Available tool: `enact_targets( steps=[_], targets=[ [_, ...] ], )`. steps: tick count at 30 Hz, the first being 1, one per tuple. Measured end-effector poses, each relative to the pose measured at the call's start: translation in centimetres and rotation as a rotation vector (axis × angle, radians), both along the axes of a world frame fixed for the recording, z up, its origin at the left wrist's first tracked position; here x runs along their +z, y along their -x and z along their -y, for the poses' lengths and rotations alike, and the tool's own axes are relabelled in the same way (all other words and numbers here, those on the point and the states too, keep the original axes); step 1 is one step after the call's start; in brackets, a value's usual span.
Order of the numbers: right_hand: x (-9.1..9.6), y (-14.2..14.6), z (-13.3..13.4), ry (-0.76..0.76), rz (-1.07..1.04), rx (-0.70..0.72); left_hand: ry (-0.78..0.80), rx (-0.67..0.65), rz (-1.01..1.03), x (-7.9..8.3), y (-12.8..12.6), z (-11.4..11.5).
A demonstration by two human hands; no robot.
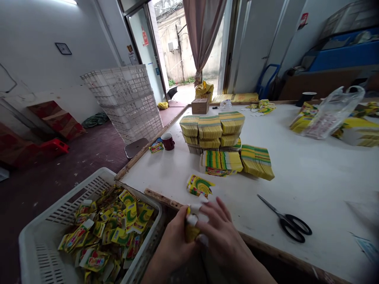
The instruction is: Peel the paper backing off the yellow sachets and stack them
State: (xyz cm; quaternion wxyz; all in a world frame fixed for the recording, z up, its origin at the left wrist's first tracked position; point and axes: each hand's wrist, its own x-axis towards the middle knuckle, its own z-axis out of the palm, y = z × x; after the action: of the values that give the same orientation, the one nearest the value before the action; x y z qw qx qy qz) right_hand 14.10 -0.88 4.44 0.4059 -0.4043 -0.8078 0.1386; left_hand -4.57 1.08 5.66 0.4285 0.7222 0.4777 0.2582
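Observation:
Both my hands meet at the near edge of the white table (pixel 310 173). My left hand (pixel 174 240) and my right hand (pixel 220 232) are closed together on a small yellow and white carton (pixel 192 225), fingers pressing its flaps. Just beyond them a folded yellow-green carton (pixel 199 185) lies on the table. To my lower left a white plastic crate (pixel 32 244) holds several folded cartons (pixel 109 232) of the same print.
Stacks of flat yellow-green carton blanks (pixel 225 146) stand mid-table. Black scissors (pixel 287 223) lie to the right. A dark red mug (pixel 168 141) sits at the left edge. A clear plastic bag (pixel 331 112) with more cartons is far right. Stacked white crates (pixel 127 100) stand on the floor.

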Motion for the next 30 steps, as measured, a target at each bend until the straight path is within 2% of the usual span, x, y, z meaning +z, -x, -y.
enact_targets(
  steps=[2,4,7,9,11,15,19,23,26,30],
  targets=[
    [-1.2,0.1,0.0,0.103,-0.238,-0.160,-0.073,0.075,-0.061,-1.1,-0.6,0.5],
    [-2.4,0.3,-0.1,0.327,-0.496,-0.204,-0.147,0.104,-0.104,-2.3,-0.8,1.0],
    [-3.1,1.0,-0.4,0.750,-0.834,0.022,-0.209,0.094,-0.128,-3.9,-0.8,1.8],
    [-2.7,1.6,-0.6,0.902,-0.953,0.146,-0.234,0.113,-0.140,-4.5,-0.8,2.3],
    [-2.0,1.9,-0.8,0.896,-0.945,0.130,-0.244,0.126,-0.141,-4.6,-0.8,2.6],
    [-1.1,2.1,-1.1,0.805,-0.867,-0.003,-0.202,0.172,-0.128,-4.0,-1.2,2.7],
    [-1.6,2.0,-0.7,0.684,-0.811,-0.043,-0.174,0.194,-0.084,-3.3,-1.4,2.5],
    [-2.0,1.8,-0.1,0.577,-0.665,-0.087,-0.144,0.165,-0.080,-3.4,-1.5,2.6],
    [-1.8,2.0,-0.1,0.630,-0.715,-0.068,-0.149,0.145,-0.079,-3.8,-1.8,2.8],
    [-1.6,2.6,-0.5,0.846,-0.904,-0.019,-0.192,0.161,-0.044,-4.4,-2.3,3.2]
  ],
)
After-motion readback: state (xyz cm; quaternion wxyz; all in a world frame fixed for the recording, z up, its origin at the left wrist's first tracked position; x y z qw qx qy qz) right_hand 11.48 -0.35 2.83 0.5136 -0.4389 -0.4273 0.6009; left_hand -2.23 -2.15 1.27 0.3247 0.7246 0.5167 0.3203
